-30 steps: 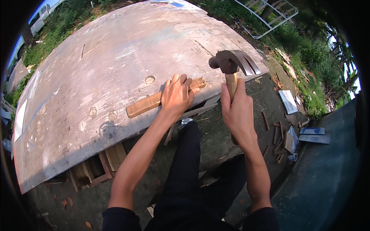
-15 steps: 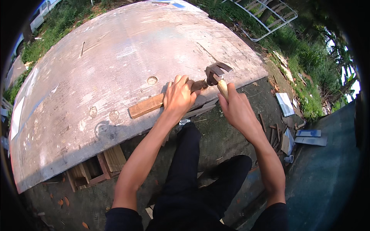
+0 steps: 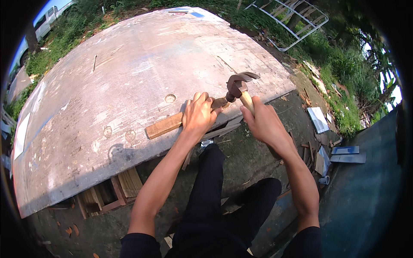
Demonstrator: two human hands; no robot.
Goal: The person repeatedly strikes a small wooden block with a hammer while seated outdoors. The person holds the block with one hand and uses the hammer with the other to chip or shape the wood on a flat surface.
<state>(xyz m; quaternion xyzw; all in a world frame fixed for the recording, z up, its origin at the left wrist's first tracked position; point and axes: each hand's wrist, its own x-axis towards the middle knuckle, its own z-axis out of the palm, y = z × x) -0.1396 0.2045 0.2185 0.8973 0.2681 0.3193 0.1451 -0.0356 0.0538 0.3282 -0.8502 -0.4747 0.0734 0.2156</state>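
My left hand (image 3: 198, 115) is closed over a brown wooden bar (image 3: 164, 125), pressing it on the tabletop near the front edge. The squared end sticks out to the left of the hand; a darker, narrower end shows past my fingers on the right. My right hand (image 3: 263, 121) grips a claw hammer (image 3: 238, 84) by its pale wooden handle. The claw points to the right and away, and the striking face is at the bar's dark end. Whether face and bar touch, I cannot tell.
The worn wooden tabletop (image 3: 129, 77) has round marks and a thin nail-like piece (image 3: 94, 63) lying far left. Under its front edge stands a wooden frame (image 3: 116, 191). Scrap boards (image 3: 346, 155) lie on the ground at right. A white metal frame (image 3: 297, 19) is beyond the table.
The hammer's head has tipped slightly and shifted a little to the left, close to the bar's end. My left hand keeps its hold on the bar. The whole view has shifted slightly.
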